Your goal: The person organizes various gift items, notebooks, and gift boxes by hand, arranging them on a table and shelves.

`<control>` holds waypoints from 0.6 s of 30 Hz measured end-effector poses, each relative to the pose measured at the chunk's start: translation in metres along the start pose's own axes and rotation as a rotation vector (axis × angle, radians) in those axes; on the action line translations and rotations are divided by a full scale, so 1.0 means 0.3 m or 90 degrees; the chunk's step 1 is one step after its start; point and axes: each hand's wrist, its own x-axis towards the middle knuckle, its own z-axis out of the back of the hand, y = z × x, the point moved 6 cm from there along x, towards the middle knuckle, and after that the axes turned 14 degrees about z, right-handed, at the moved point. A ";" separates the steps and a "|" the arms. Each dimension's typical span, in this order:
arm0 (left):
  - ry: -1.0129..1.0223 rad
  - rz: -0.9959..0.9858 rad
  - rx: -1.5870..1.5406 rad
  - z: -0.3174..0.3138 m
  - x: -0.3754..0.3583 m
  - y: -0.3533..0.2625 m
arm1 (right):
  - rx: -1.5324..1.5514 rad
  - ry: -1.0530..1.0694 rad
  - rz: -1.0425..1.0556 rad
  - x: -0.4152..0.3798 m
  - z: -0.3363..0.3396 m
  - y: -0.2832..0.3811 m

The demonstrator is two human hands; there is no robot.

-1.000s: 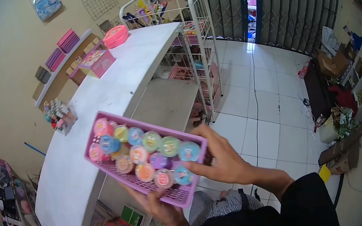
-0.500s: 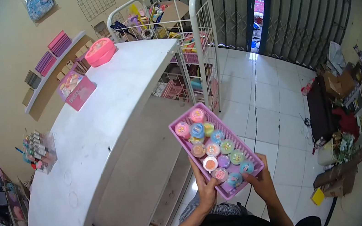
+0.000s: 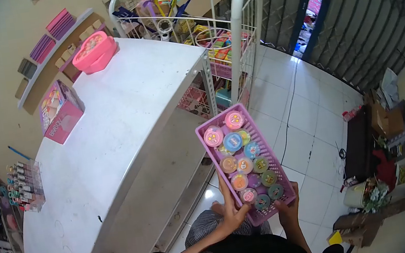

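A purple plastic basket (image 3: 275, 168) is held in front of my body, over the floor beside the white shelf unit. Several small round lidded tubs (image 3: 233, 142) in pink, blue, orange, purple and green fill it. My left hand (image 3: 232, 210) grips its near left side, thumb over the rim. Around the near right corner my right hand (image 3: 289, 207) is closed, its fingers partly hidden by the basket.
A white curved shelf unit (image 3: 121, 101) stands at the left, bearing a pink heart-shaped box (image 3: 95, 52), a pink carton (image 3: 61, 111) and a clear rack of small bottles (image 3: 25, 186). Behind it is a white wire rack (image 3: 241, 33). A cable (image 3: 286, 130) crosses the tiled floor.
The view has moved closer to the shelf unit and wire rack. The basket stays in both hands, tilted a little differently, and its far end now lies nearer the shelf's edge.
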 end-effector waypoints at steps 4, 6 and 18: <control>-0.036 -0.072 0.234 -0.023 0.092 -0.007 | 0.019 0.043 0.027 0.152 0.009 0.008; -0.071 -0.071 0.203 -0.038 0.133 -0.030 | 0.010 0.087 0.018 0.234 0.004 0.019; -0.218 0.030 -0.038 -0.048 0.246 0.130 | -0.010 0.195 -0.099 0.420 0.110 -0.196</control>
